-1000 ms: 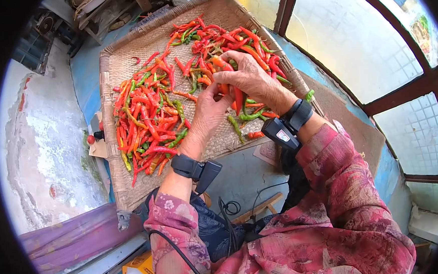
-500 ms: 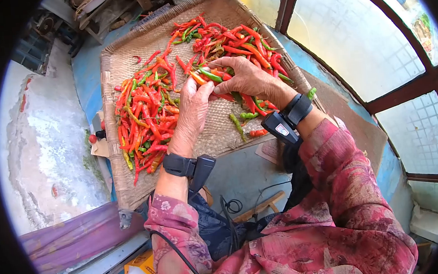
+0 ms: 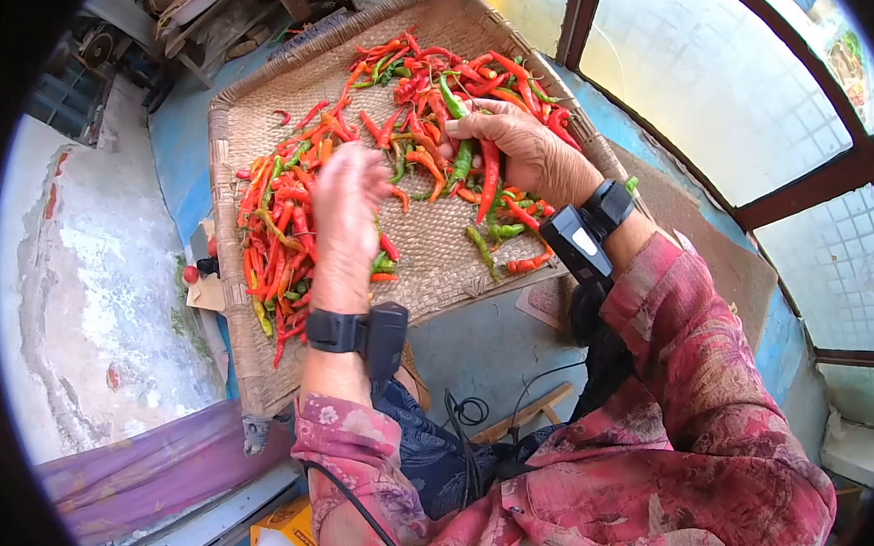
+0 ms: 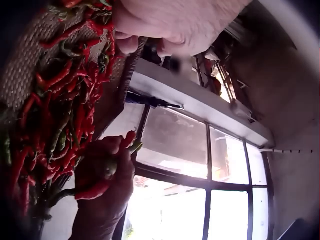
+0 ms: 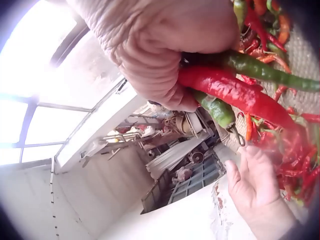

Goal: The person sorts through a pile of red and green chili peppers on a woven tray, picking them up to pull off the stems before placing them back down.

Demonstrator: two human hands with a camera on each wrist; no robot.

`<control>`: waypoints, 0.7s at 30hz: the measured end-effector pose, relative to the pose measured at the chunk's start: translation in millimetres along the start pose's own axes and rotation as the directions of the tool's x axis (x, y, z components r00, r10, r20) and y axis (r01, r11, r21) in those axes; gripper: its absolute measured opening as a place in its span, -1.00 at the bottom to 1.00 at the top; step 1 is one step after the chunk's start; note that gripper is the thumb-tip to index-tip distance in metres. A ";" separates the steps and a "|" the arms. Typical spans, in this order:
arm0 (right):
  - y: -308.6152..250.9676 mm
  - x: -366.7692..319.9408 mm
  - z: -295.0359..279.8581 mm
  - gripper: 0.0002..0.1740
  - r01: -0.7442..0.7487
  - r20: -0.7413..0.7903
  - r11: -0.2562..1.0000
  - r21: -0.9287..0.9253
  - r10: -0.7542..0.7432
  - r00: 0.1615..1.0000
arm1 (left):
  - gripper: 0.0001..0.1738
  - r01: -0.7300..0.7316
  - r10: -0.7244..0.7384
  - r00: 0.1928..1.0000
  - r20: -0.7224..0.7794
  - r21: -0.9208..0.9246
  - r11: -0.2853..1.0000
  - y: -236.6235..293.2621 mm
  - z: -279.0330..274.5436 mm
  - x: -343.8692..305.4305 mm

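My right hand grips a few chili peppers above the right part of a woven tray. Among them are a long red chili pepper and green chili peppers, which stick out past the fingers in the right wrist view. Blurred in the head view, my left hand is over the left pile of chili peppers. Its thumb and fingers stand apart in the right wrist view, with nothing seen between them. Another heap of red and green chili peppers lies toward the tray's far side.
A paned window runs along the right, and a peeling wall stands on the left. Below the tray are a purple cloth, an orange box and black cable. Shelving with clutter is at the back.
The hands were together over chili peppers; the left hand has moved away to the left, over the left pile. The right hand stays on the right side, still holding chili peppers.
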State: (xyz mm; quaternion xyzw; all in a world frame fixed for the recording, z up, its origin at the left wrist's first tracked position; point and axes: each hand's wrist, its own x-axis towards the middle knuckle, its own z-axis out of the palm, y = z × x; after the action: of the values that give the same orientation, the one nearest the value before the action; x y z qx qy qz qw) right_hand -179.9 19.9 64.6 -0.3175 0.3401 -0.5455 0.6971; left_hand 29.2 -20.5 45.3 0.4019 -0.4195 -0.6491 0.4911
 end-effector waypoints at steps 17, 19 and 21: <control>10.0 1.2 3.7 -0.73 0.152 -0.092 0.757 -0.636 -0.269 0.959 | -0.79 -0.024 -0.030 0.982 0.186 0.279 0.960 -18.7 33.5 -15.9; 7.0 -2.6 5.0 -0.75 0.089 -0.166 0.879 -0.468 -0.186 0.968 | -0.86 -0.052 0.037 0.996 0.077 0.199 0.979 -10.1 20.7 -1.3; 4.4 -7.7 9.3 -0.76 0.070 -0.181 0.938 -0.339 -0.138 0.974 | -0.83 -0.128 0.130 0.990 -0.055 0.037 0.991 -5.6 2.3 13.2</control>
State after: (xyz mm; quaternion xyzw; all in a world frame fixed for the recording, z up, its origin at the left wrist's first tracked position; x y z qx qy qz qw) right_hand -171.2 28.9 67.3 -0.3905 0.4785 -0.5464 0.5657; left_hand 22.8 -32.2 39.3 0.4007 -0.4410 -0.5970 0.5372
